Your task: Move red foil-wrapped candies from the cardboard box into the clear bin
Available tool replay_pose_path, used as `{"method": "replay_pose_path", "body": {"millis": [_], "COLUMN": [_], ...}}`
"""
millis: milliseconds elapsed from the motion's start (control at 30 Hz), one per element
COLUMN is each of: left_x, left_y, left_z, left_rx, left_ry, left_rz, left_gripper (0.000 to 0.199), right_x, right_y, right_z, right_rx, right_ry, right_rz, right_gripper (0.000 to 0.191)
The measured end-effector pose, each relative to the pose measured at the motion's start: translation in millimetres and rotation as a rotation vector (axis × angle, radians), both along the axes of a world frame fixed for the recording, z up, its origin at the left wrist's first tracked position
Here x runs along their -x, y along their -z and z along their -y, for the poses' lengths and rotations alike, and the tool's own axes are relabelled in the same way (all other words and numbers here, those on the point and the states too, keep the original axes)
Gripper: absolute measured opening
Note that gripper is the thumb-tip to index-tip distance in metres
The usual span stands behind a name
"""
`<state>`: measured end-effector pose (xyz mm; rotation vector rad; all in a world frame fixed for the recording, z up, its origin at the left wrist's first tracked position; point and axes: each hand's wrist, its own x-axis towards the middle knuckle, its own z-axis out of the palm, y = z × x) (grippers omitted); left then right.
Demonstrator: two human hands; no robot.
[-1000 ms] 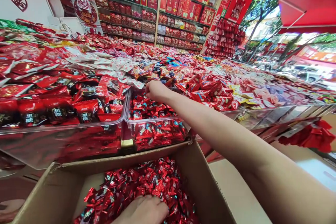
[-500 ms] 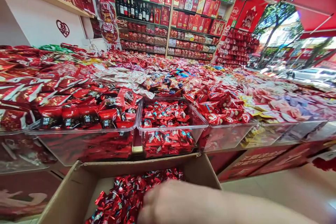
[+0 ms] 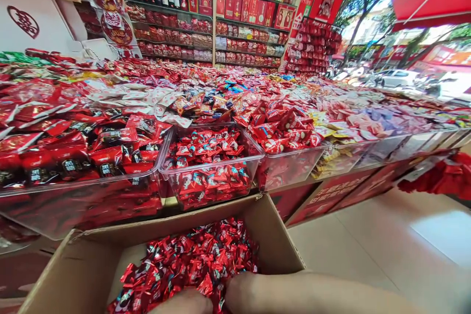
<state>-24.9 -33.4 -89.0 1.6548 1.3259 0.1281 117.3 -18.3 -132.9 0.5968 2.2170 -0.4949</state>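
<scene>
Head view: I see both hands low in open brown cardboard box (image 3: pixel 88 265) at bottom edge. Left hand (image 3: pixel 184 302) buried among red foil-wrapped candies (image 3: pixel 198 260); fingers hidden, grip state I cannot tell. Right hand (image 3: pixel 243 290) touching same candy pile, forearm running off right; grip also unclear, fingers cut off by pile. Box sits just below clear plastic bin (image 3: pixel 211 169) of similar red candies on counter (image 3: pixel 331 191). Shelves of red boxes (image 3: pixel 250 14) behind.
</scene>
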Motion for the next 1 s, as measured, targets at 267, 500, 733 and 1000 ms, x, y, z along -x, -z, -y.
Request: {"method": "replay_pose_path", "body": {"millis": [267, 500, 733, 1000], "left_x": [-3.1, 0.2, -12.8, -15.3], "left_y": [-49.5, -84.9, -79.7, -90.1], "left_z": [-41.0, -51.6, -43.2, -42.6], "left_rx": [-0.132, -0.039, -0.075, -0.015], "left_ry": [0.157, 0.007, -0.018, -0.324], "left_rz": [-0.068, 0.13, 0.317, 0.494], "left_gripper": [0.009, 0.026, 0.023, 0.028], "right_x": [-16.6, -49.4, -40.6, -46.4], "right_y": [-43.2, -95.8, -99.1, -102.8], "right_z": [-34.7, -52.8, -45.3, -35.1], "right_rx": [0.019, 0.558, 0.701, 0.065], "right_ry": [0.241, 1.156, 1.305, 0.915], "right_rz": [-0.275, -1.334, -1.61, -1.811], "right_gripper": [0.012, 0.021, 0.016, 0.008]}}
